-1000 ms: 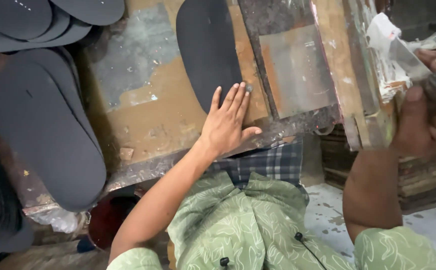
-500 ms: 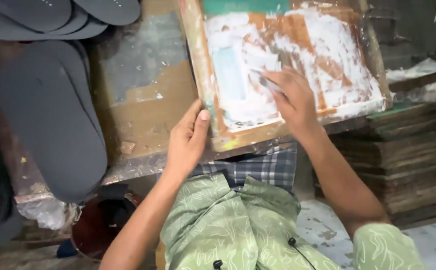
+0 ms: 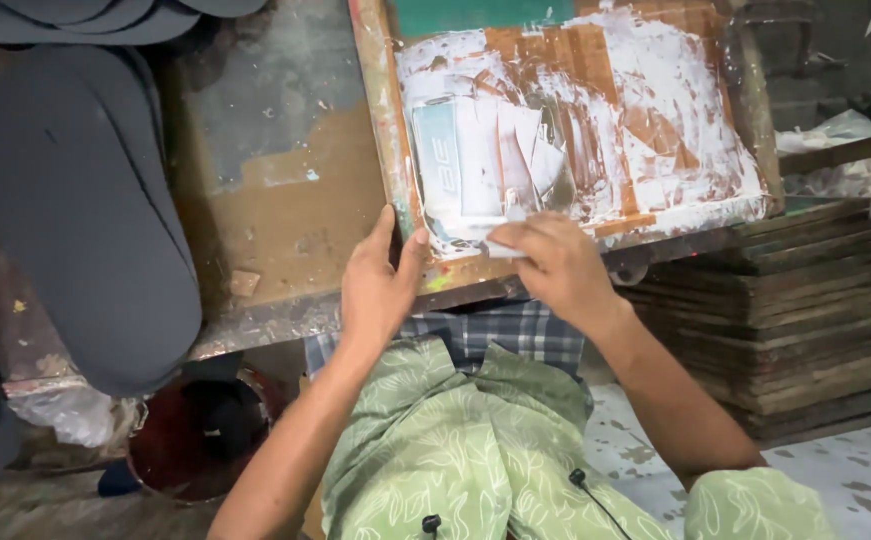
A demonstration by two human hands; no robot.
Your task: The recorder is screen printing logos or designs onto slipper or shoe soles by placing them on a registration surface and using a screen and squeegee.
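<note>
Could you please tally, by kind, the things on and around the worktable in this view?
Printing screen frame: 1
Squeegee under the right hand: 1
Large dark foam sole: 1
Red bucket: 1
Stack of wooden frames: 1
Total: 5

left hand (image 3: 380, 285) flat, fingers extended; right hand (image 3: 547, 262) curled, pressing down

Soft, even daylight falls from the far right, brightest on the white-smeared wooden printing screen (image 3: 575, 130), which shows mild glare. The left side sinks into dim shadow (dark grey foam soles (image 3: 65, 220) lose detail). Slight motion blur, edges mildly stretched.
</note>
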